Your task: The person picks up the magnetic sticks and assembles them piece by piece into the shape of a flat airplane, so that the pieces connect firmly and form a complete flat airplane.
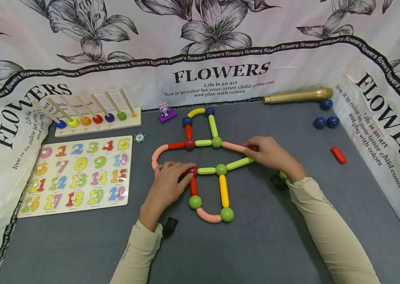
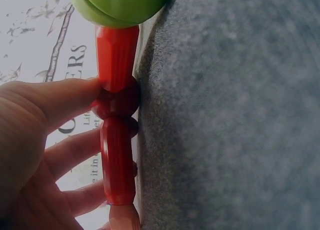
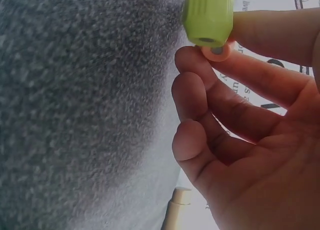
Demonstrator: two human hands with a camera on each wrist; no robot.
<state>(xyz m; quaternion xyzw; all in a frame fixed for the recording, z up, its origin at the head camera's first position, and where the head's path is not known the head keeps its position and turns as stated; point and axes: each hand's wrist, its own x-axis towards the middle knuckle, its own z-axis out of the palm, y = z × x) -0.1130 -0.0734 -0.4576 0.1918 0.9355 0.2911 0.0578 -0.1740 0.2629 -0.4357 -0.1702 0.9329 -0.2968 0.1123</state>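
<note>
A figure of magnetic rods and balls lies on the grey table. My left hand (image 1: pixel 167 182) pinches a red ball (image 2: pixel 118 101) at its lower left corner; a red rod (image 2: pixel 118 55) leads from it to a green ball (image 2: pixel 120 5). Another red rod (image 2: pixel 118 160) passes in front of its fingers. My right hand (image 1: pixel 272 153) pinches the free ends of a light green rod (image 1: pixel 240 163) and a peach rod (image 1: pixel 233 146) at the figure's right tip. The thumb is on the light green rod, with the index finger by the peach end in the right wrist view.
A number board (image 1: pixel 75 177) and a peg stand (image 1: pixel 97 128) with coloured beads are at the left. A small figurine (image 1: pixel 166 113) and a chip (image 1: pixel 139 137) sit nearby. Blue balls (image 1: pixel 320 122), a red rod (image 1: pixel 338 155) and a gold microphone (image 1: pixel 297 96) lie at the right.
</note>
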